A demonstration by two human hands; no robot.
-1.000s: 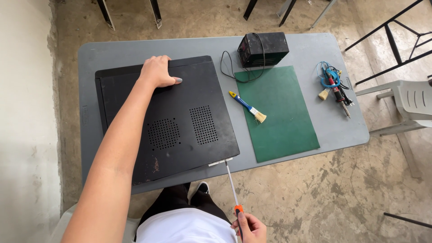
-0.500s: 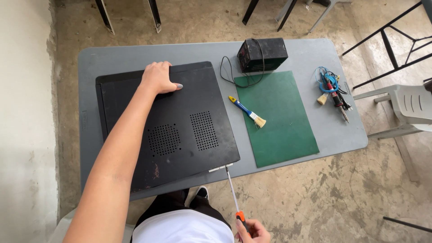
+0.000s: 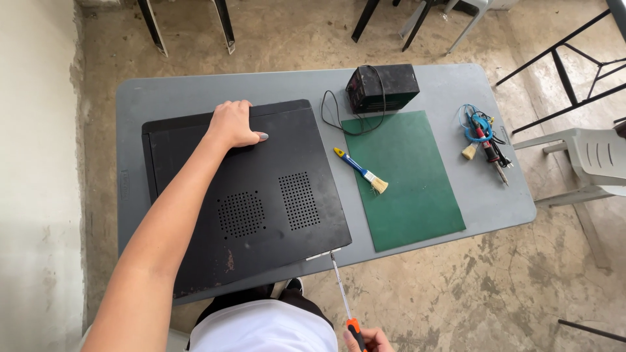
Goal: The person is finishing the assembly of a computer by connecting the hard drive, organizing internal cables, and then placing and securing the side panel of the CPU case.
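Head view: my left hand lies flat, released, on the far edge of the black perforated metal computer case, at nine o'clock on the grey worktop. My right hand is clenched on the orange-handled long-shaft screwdriver, tip at the case's six-o'clock corner.

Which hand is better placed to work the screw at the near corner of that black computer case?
Right hand: it already grips the screwdriver, whose tip meets the black computer case corner. Left hand lies flat on the far edge.
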